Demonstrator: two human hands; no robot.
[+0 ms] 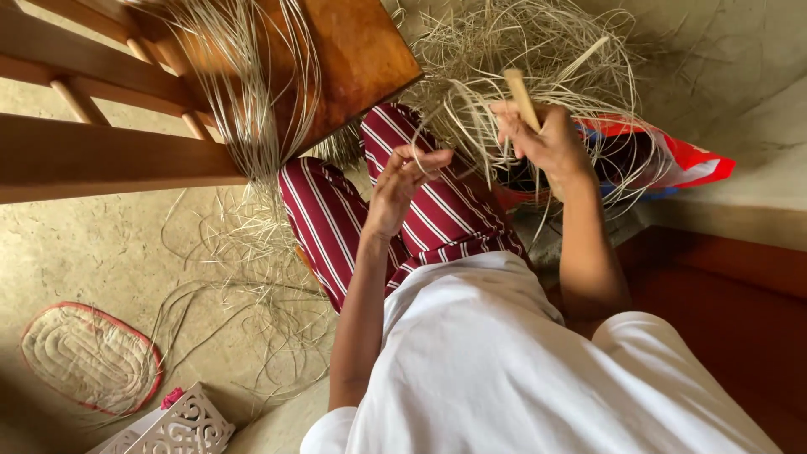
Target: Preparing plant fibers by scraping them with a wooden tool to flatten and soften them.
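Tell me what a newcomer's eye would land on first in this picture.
First, the tangle of pale straw strands heaped on the floor at top centre, with more draped over the wooden chair at upper left. Next, the right hand gripping a pale stick while the left hand pinches a thin strand above the red striped trousers. A red-edged oval mat lies at lower left.

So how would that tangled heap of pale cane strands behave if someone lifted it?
The cane strands probably flop and spring: they lie in loose curls. Likely light, being thin and airy. They may snag and drag together, since they are tangled around the red bag.
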